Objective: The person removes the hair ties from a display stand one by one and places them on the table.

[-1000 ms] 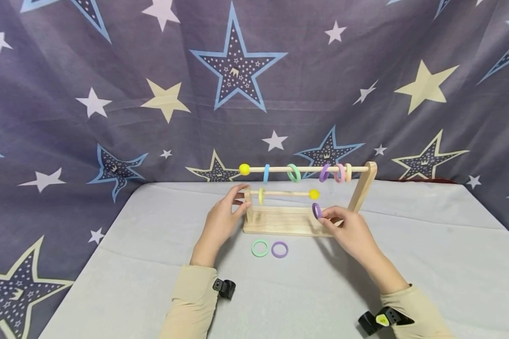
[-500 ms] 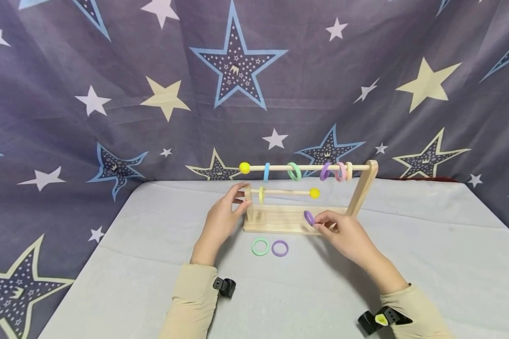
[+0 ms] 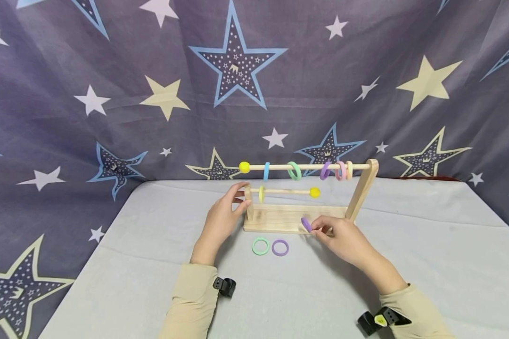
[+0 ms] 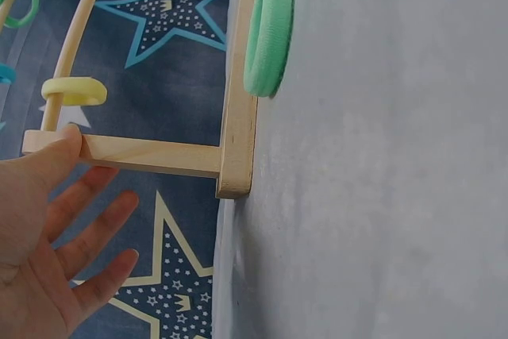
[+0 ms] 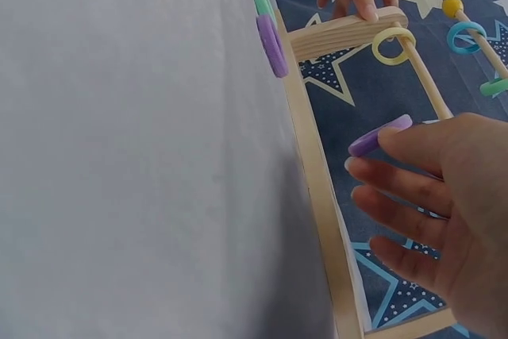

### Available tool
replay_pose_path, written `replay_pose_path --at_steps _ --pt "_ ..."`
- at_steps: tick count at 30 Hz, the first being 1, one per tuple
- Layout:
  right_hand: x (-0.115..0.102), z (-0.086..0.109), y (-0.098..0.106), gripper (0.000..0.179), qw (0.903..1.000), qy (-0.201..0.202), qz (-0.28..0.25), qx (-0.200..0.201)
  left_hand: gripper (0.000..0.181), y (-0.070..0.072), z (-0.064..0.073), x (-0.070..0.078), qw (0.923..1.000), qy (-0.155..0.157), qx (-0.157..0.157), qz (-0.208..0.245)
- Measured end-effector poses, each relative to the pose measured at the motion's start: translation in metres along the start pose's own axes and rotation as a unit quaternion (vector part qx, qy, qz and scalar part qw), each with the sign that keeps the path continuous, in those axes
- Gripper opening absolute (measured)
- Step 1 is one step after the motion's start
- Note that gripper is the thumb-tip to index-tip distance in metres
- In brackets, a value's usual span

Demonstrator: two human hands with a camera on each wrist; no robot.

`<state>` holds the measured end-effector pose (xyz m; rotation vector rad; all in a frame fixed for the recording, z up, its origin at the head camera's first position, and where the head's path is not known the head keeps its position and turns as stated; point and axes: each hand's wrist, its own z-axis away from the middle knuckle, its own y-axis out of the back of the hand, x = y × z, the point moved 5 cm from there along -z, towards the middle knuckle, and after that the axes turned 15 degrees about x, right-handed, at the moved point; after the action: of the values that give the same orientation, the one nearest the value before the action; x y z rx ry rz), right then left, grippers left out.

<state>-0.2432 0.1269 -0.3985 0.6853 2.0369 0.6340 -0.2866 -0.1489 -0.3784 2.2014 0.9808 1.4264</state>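
Observation:
In the head view a wooden stand bears a long upper rod and a short lower rod, each with a yellow ball end. My left hand pinches the top of its short left post between thumb and fingers. A purple ring is in my right hand, gripped by thumb and forefinger in front of the base and below the short rod's ball. That ring appears tilted in the right wrist view, and the other fingers spread loosely. A yellow ring hangs on the short rod near the post.
On the cloth before the base lie a green ring and a second purple ring. The upper rod carries several rings, among them a blue ring and a green ring. Behind hangs a star-patterned curtain.
My right hand has moved left and slightly down with the purple ring, from beside the short rod's ball to lower before the base. The left hand stays on the post.

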Motion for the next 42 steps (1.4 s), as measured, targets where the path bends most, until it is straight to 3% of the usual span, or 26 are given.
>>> replay_pose_path --at_steps 12,29,42 --pt "-0.005 0.007 -0.007 0.007 0.9983 0.024 0.015 -0.052 0.047 0.001 0.000 0.000 1.0000 -0.004 0.000 0.000" --pt "-0.006 0.007 -0.005 0.012 0.9972 0.022 0.031 -0.064 0.047 0.000 0.000 0.001 1.0000 -0.003 0.000 -0.002" --pt "-0.008 0.011 -0.008 0.013 0.9953 0.048 0.037 -0.076 0.046 0.002 0.001 0.002 1.0000 0.004 -0.005 0.001"
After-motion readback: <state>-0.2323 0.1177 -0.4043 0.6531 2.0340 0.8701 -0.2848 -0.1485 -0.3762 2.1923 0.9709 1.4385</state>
